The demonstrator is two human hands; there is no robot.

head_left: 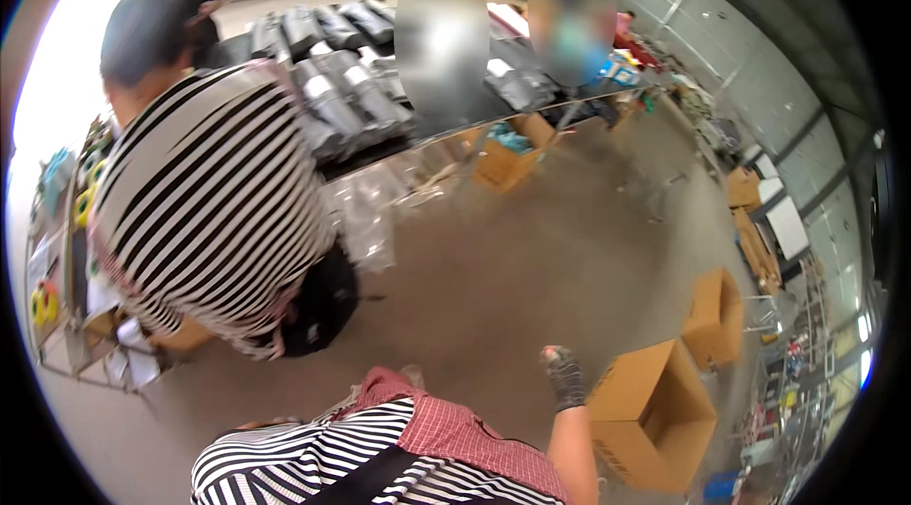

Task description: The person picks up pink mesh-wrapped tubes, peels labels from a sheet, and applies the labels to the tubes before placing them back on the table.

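My right hand, in a dark grey knitted glove with bare fingertips, reaches out over the floor at the lower right. Its fingers look loosely bent and a little apart, with nothing seen in them. Just to its right stands an open cardboard box, apart from the hand. My left hand is out of sight; the striped shirt and red checked apron fill the lower edge.
A person in a striped shirt stands close on the left. Beyond is a long table holding grey plastic-wrapped packages. A smaller carton sits right, another carton by the table. Clear plastic bags hang from its edge.
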